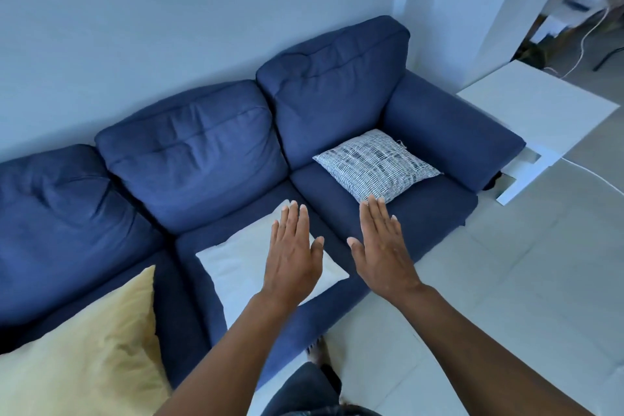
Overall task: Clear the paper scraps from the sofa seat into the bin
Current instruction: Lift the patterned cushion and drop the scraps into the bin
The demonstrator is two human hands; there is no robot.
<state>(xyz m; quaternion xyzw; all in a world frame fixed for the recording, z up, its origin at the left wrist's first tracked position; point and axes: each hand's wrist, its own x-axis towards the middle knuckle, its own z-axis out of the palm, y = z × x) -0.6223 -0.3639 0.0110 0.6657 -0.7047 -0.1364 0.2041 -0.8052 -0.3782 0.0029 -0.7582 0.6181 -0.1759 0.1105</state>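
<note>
— Where do we see our grips?
— Left hand (294, 255) and right hand (383, 250), fingers straight, holding nothing, above the dark blue fabric sofa (209, 149).
— Paper scraps?
— We can't make any out; white square cushion (236, 267) under the left.

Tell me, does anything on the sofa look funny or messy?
A little. The patterned cushion and white cushion lie flat on the sofa seats, turned cornerwise, not propped up. No paper scraps or bin show. Both hands, left and right, hover open, holding nothing.
</note>
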